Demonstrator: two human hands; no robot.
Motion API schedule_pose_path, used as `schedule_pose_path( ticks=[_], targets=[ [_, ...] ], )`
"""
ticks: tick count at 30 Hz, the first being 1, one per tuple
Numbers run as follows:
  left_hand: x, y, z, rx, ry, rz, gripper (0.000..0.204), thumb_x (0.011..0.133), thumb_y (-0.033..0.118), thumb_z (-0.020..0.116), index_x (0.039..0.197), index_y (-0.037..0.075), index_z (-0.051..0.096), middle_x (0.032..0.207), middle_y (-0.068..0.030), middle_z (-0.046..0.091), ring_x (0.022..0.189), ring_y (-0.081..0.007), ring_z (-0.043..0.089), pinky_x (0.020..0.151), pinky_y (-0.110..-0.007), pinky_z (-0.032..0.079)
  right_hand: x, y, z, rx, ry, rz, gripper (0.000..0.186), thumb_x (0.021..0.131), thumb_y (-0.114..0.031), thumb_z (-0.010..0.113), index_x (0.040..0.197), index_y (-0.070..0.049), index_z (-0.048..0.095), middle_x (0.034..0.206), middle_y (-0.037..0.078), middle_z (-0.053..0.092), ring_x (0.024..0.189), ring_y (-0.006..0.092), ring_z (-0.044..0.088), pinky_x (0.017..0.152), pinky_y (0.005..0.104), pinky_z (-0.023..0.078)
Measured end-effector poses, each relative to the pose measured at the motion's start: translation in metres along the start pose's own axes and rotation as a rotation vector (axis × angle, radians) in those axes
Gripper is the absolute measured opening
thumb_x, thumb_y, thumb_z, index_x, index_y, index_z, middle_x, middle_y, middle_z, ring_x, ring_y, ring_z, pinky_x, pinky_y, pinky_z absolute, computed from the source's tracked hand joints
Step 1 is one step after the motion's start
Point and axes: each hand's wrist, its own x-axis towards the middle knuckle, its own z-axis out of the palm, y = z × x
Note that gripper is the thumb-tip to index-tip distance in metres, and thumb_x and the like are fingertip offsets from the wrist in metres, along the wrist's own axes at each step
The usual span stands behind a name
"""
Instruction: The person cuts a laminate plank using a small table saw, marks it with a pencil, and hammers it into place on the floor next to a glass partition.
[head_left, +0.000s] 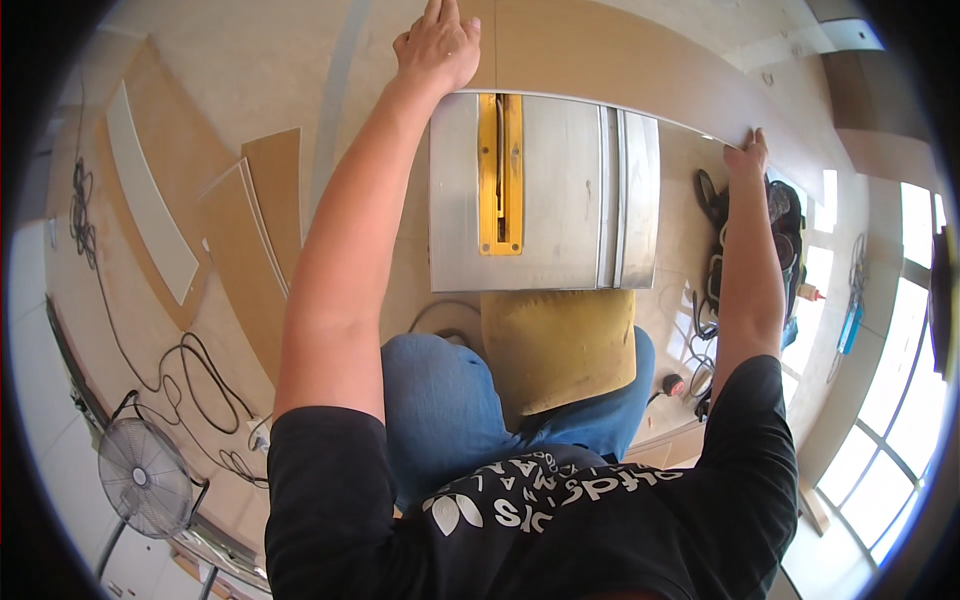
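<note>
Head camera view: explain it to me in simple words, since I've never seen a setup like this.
This single picture comes from the left of two wide fisheye cameras on a person's head, looking down, so straight edges bend. There is no robot: the bare left hand and right hand are the wearer's own. Both touch a long brown board, which covers the far part of a metal table with a yellow slotted plate. Their exact grip underneath is hidden. Panels and a fan are off to the left.
</note>
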Motion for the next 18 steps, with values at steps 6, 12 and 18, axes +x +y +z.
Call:
schedule_pose_path(
  ticks=[6, 12, 18],
  targets=[
    [-0.005, -0.003, -0.007, -0.01, -0.024, -0.029, 0.067, 0.104, 0.039, 0.035, 0.156, -0.001, 0.021, 0.164, -0.0195, 0.019, 0.144, -0.0338, 0.036, 0.116, -0.05, 0.032, 0.036, 0.024, -0.018, -0.043, 0.026, -0.102, 0.021, 0.1, -0.024, 0.058, 0.115, -0.013, 0.067, 0.12, -0.003, 0.068, 0.117, 0.0196, 0.059, 0.112, 0.0504, 0.035],
    [-0.007, 0.016, -0.004, -0.026, -0.038, -0.002, 0.066, 0.104, 0.038, 0.035, 0.156, -0.001, 0.02, 0.164, -0.0194, 0.018, 0.144, -0.0337, 0.035, 0.117, -0.048, 0.031, 0.076, -0.015, -0.034, 0.021, -0.049, -0.241, 0.023, 0.1, -0.02, 0.058, 0.119, -0.009, 0.066, 0.125, -0.002, 0.067, 0.121, 0.0184, 0.058, 0.115, 0.0529, 0.03],
    [-0.013, 0.013, -0.012, -0.014, -0.039, -0.016, 0.066, 0.104, 0.038, 0.033, 0.156, 0.0, 0.018, 0.165, -0.0189, 0.017, 0.145, -0.0337, 0.035, 0.118, -0.048, 0.029, 0.035, 0.001, -0.021, 0.004, 0.023, -0.19, 0.029, 0.1, -0.022, 0.059, 0.126, -0.01, 0.064, 0.133, -0.003, 0.064, 0.129, 0.0156, 0.052, 0.119, 0.0543, 0.015]
  ],
)
